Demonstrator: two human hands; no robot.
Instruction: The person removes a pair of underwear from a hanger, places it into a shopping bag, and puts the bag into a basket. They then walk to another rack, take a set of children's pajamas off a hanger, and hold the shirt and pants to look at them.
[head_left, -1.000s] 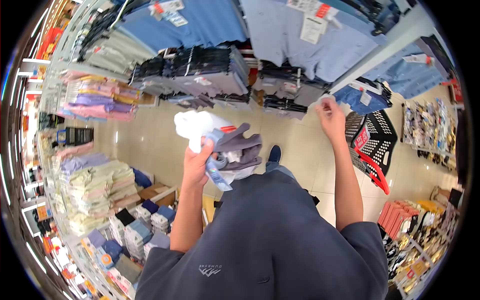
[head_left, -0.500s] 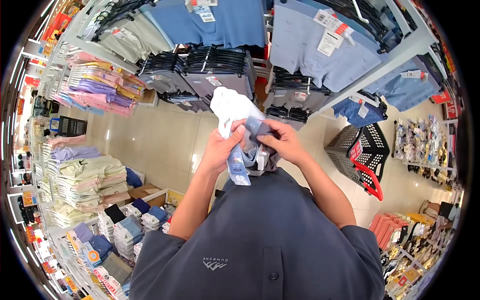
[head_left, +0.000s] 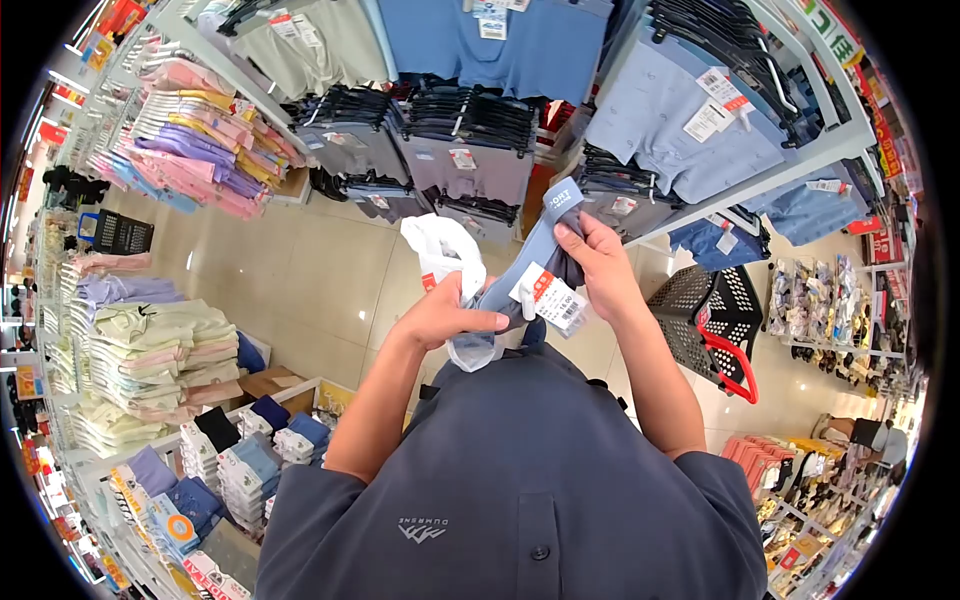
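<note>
A pair of blue-grey underpants (head_left: 527, 262) with a lettered waistband is stretched between my two hands. My left hand (head_left: 447, 318) is closed on its lower left end, thumb on top. My right hand (head_left: 602, 268) pinches the garment below the lettered waistband. From the cloth hangs a white and red price tag (head_left: 556, 300), facing up. Against my left hand is a crumpled white item (head_left: 440, 245) with a small red mark; whether it is cloth or plastic I cannot tell. Part of it is hidden behind my left fingers.
Racks of blue shorts (head_left: 500, 45) and grey boxed underwear on hangers (head_left: 465, 165) stand ahead. A black basket (head_left: 690, 305) with a red handle (head_left: 733, 365) rests on the floor at right. Pastel clothes (head_left: 200, 150) hang at left, with folded stacks (head_left: 250, 460) nearer.
My hands have moved apart, drawing the underpants out between them. The right hand has lifted the waistband up and right. The price tag now faces up, and the blue label is out of sight.
</note>
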